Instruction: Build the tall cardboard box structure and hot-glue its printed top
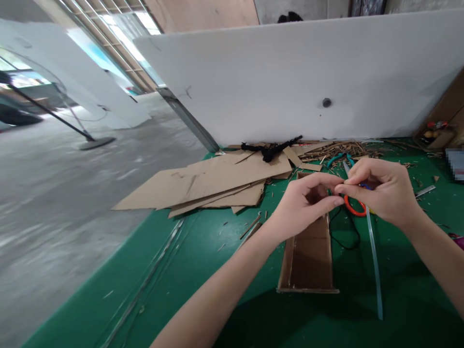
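Above a narrow open cardboard box (311, 256), my two hands meet at the fingertips. My left hand (302, 203) is curled, its index finger against the right fingertips and its thumb a little below. My right hand (380, 188) is closed in a pinch; whatever sits between the fingertips is too small to make out. Just beneath it show the orange-red handles of scissors (355, 209), partly covered by the hand. A long pale-blue translucent strip (375, 270) runs down from below my right hand; whether the hand holds it, I cannot tell. A thin black cord (351, 244) loops beside the box.
Flat cardboard sheets (217, 181) overhang the left edge of the green tabletop (203, 285). Black fabric (268, 151) lies on them. Behind are cardboard scraps (348, 149), teal-handled pliers (337, 158) and an upright white panel (268, 82). A metal blade (425, 191) lies at right.
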### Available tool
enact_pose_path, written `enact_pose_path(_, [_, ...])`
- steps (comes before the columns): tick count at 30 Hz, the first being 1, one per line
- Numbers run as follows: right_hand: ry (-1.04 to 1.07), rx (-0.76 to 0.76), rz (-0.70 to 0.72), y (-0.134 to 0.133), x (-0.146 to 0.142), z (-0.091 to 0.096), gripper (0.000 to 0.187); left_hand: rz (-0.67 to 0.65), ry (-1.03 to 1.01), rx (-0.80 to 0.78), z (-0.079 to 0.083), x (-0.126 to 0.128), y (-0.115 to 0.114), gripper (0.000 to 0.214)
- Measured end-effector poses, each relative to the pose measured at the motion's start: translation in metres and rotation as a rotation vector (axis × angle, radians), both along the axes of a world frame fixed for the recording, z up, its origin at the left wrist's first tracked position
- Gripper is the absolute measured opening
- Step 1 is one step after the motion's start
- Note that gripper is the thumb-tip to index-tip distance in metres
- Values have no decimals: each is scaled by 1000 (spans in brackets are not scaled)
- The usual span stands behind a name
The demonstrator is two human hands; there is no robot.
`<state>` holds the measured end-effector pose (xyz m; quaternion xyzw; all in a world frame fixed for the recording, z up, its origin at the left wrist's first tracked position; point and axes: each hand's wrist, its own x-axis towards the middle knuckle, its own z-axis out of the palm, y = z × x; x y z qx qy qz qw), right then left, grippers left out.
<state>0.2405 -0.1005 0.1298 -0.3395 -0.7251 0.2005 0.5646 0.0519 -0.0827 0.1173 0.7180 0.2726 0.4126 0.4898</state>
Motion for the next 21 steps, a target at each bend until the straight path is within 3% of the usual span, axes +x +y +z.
enact_pose_path(3, [8,-55,26,-1,-2,1,29,30,28,37,0,2,0,23])
enact_pose_path(8, [21,-143,62,-2,-1,3,27,29,46,83,2,4,0,29])
enact_pose_path(12, [29,-201,95,0,3,1,7,46,29,65,3,3,-1,27])
enact_pose_path(16, [-31,-210,141,3,7,-1,30,50,-28,68,2,4,-1,25])
enact_pose_path(21, [-68,-160,118,2,6,-2,25,50,-19,62,3,5,-1,26])
